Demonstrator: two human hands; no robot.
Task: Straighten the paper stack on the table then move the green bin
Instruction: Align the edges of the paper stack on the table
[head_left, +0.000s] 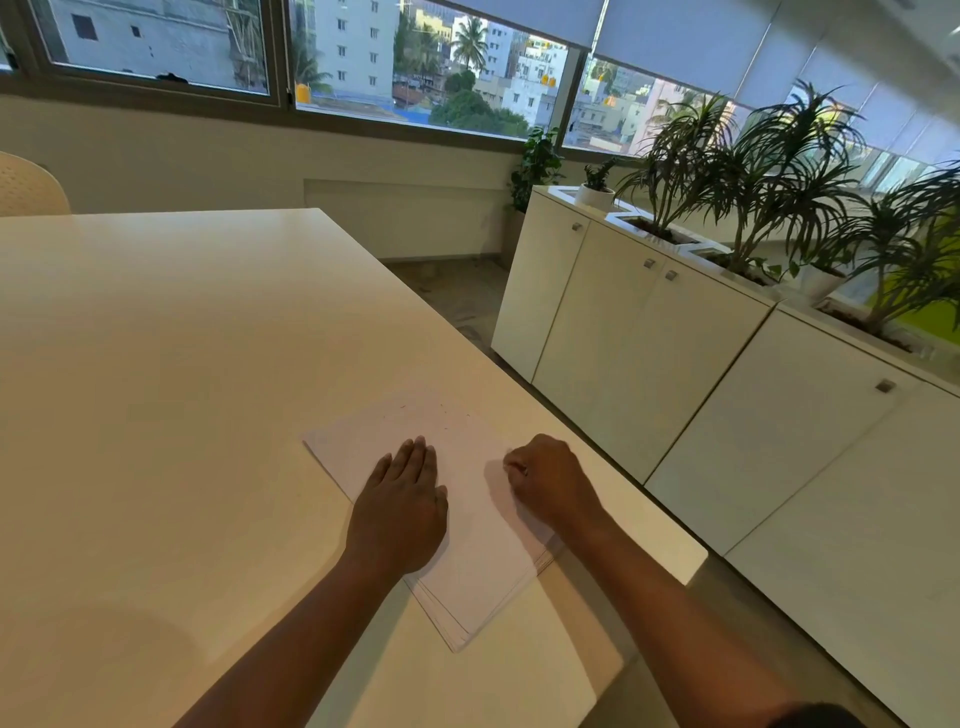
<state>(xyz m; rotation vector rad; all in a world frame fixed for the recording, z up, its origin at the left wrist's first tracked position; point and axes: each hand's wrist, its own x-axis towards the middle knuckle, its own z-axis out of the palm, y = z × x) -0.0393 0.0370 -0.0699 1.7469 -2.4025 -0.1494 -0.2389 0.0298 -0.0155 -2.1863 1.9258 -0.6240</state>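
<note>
Pressing flat on the paper stack (467, 519) with the left hand (400, 512), fingers straight and together, palm down on the left half of the top sheet. Gripping at the stack's right edge with the right hand (550, 483), fingers curled in, seemingly pinching a sheet edge, though the exact contact is hard to make out. Lying diagonally near the right edge of the bench (182, 364), the stack pointing one corner toward the near side. Fanning out slightly along the near-right edges, lower sheets peeking past the top one, so squaring probably only partly done. Likely needing more tapping or nudging of those loose edges before counting as straight. Showing no green bin anywhere in view, so the second half of the task apparently not yet begun, and the bin's place impossible to tell. Standing to the right, well apart from the bench, a run of white cabinets (649, 338) carrying potted plants (753, 171). Running along the far wall, wide windows (415, 62) looking out on buildings.
</note>
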